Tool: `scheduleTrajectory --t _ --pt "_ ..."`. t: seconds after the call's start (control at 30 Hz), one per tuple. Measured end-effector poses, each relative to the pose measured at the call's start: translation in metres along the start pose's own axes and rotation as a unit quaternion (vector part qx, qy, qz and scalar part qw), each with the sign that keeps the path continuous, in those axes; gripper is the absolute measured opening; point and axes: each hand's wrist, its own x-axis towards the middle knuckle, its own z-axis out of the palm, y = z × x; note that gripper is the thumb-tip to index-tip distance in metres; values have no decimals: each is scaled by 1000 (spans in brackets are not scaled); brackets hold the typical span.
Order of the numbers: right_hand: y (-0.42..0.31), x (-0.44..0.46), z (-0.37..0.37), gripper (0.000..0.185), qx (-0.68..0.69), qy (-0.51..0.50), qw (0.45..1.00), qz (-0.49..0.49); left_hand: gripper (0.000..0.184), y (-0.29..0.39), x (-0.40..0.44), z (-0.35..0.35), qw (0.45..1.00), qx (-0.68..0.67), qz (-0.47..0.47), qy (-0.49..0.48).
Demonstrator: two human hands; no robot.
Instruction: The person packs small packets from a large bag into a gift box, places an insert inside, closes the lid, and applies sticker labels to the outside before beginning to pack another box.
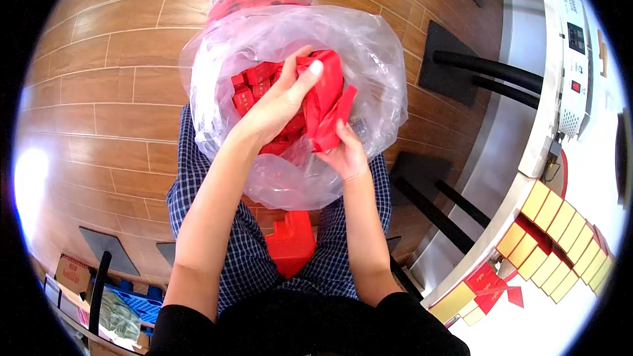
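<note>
A large clear plastic bag stands open between the person's knees, with several small red boxes inside. Over its mouth, my left hand grips the upper left part of a shiny red packet, thumb on top. Lower down, my right hand holds the same packet near its bottom end, fingers partly hidden beneath it. The packet looks folded, with a narrow flap sticking out at the right.
A red stool shows between the legs. At the right, a white table bears a white machine and rows of yellow-sided boxes. Black table legs stand on the floor. A blue crate is at lower left.
</note>
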Motion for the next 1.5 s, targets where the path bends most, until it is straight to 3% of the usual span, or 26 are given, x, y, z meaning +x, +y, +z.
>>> scheduleTrajectory --t 0.07,0.27,0.4,0.5,0.6,0.7,0.8,0.83,0.97,1.03,1.07,1.13,1.2,1.27,1.33,1.4,1.43,1.5 --pt "7 16 -25 43 -72 -219 973 25 74 15 -7 10 1000 4 5 -12" --pt "-13 -6 4 39 -216 -129 963 -98 57 18 -5 7 991 -130 -36 1" --pt "-25 1 2 40 -292 -121 937 -147 50 15 -5 6 996 -80 -43 -22" --pt "-27 -1 5 40 -281 -114 942 -146 49 14 -6 4 995 -80 -44 -41" --pt "-25 2 7 33 -264 -114 946 -147 49 15 -8 3 996 17 -47 -69" --pt "-25 5 7 32 -198 -95 959 -180 54 3 -2 -2 998 45 -9 -37" --pt "-30 0 10 31 -190 -65 958 -203 51 -2 5 -6 974 153 29 166" --pt "-31 -2 10 29 -186 -61 959 -204 60 4 1 -3 988 63 44 136" --pt "-35 -12 15 25 -203 -42 955 -213 65 9 0 -1 995 -6 7 98" --pt "-33 -14 13 30 -373 40 884 -278 60 6 -1 4 997 6 28 72" --pt "-29 -14 15 30 -373 40 884 -278 56 4 -2 6 998 19 49 46" --pt "-14 -20 35 27 -599 121 659 -439 57 -1 -1 12 998 23 47 32" --pt "-1 -30 56 21 -687 180 587 -390 60 -3 -6 25 984 111 43 130" --pt "6 -32 71 17 -700 179 566 -397 77 -11 -8 22 986 141 70 60" --pt "4 -27 71 23 -710 163 583 -360 99 -7 -8 17 996 79 32 11" --pt "1 -22 66 37 -707 100 517 -472 96 0 -10 15 998 52 18 0" --pt "-1 -23 65 47 -705 73 526 -470 94 3 -10 15 1000 25 4 -11" --pt "-5 -23 61 43 -689 40 531 -492 88 6 -10 14 1000 -6 -7 -6"
